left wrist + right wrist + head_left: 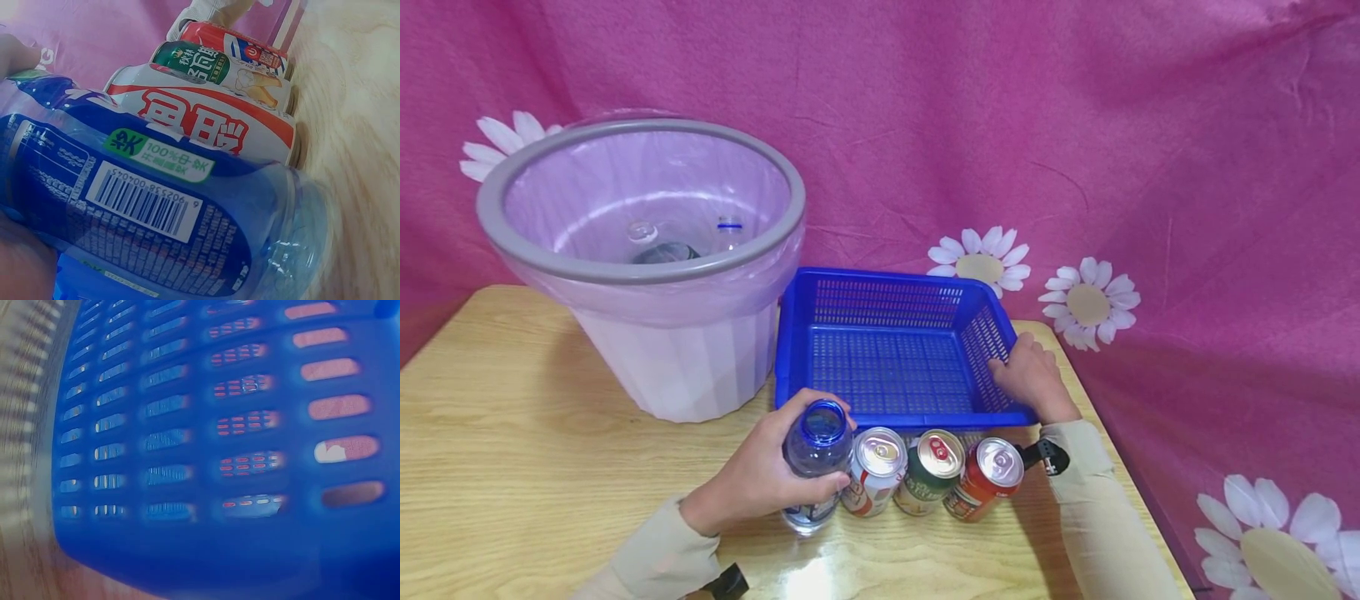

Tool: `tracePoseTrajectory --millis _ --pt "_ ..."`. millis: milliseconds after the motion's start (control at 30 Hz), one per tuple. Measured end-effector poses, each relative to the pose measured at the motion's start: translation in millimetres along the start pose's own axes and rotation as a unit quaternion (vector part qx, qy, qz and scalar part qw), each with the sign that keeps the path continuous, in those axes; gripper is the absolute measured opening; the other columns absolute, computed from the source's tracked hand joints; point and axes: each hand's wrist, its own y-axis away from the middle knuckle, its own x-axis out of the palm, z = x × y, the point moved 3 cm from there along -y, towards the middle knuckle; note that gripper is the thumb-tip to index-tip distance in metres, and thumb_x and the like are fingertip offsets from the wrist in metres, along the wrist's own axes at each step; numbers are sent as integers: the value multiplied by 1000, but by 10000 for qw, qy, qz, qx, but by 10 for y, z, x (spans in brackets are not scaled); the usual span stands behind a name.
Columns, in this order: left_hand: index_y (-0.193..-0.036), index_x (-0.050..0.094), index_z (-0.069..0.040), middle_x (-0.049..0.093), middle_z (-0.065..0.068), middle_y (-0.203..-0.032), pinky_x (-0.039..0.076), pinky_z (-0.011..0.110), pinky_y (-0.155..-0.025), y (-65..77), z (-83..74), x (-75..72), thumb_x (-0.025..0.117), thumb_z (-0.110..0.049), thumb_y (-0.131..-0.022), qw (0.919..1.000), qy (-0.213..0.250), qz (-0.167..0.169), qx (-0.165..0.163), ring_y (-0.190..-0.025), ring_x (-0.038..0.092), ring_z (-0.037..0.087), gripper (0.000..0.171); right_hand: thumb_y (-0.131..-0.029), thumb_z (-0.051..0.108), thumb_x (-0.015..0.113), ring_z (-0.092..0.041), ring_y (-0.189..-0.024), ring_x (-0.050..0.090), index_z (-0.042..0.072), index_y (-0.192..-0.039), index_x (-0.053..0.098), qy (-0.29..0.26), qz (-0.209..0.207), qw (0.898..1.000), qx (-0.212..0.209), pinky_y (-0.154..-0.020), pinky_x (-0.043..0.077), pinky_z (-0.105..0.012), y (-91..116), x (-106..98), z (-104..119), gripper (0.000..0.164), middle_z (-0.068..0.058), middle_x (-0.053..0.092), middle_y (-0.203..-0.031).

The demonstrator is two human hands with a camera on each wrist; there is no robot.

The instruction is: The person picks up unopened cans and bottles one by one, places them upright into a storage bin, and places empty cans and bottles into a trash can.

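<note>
My left hand grips a clear plastic bottle with a blue neck ring and no cap. The left wrist view shows the bottle's blue label with a barcode, tilted by the camera's angle. Right beside the bottle stands a row of drink cans: a white and red can, a green can and a red can. At the right end of the blue plastic basket, my right hand holds the rim, thumb on the inside. The right wrist view shows only the slotted basket wall.
A white bin with a grey rim and a clear liner stands left of the basket, with plastic bottles inside. Both stand on a wooden table. Behind hangs a pink cloth with white flowers.
</note>
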Motion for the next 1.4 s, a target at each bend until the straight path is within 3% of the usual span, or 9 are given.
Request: tracePoseTrajectory --millis 233,567,900,1400 --pt "-129 57 -10 73 6 -122 57 28 -102 9 -24 5 88 -10 -77 9999 -108 -119 -3 -113 69 11 61 -100 31 53 -52 -110 55 -15 -129 39 -30 -14 10000 -6 -96 50 -64 1 -3 5 57 -38 55 -118" --pt "-128 57 -7 73 5 -121 58 30 -101 47 -69 5 88 -9 -75 9996 -226 -179 7 -113 70 13 61 -100 31 55 -56 -113 56 -17 -129 40 -55 -8 10000 -77 -97 49 -66 20 9 30 58 -40 56 -121" --pt "-128 57 -11 71 9 -121 59 28 -100 82 -93 -38 87 -5 -76 9996 -70 -249 64 -111 69 11 60 -100 31 54 -52 -109 57 -16 -130 40 -174 41 9998 -81 -95 52 -66 18 22 5 58 -38 56 -118" --pt "-126 60 -14 73 1 -118 57 27 -100 11 -238 -156 90 -8 -70 9958 -735 -376 397 -111 70 15 63 -100 31 54 -53 -110 58 -16 -129 40 -178 39 9998 -81 -97 52 -66 -11 -5 -24 58 -38 56 -118"
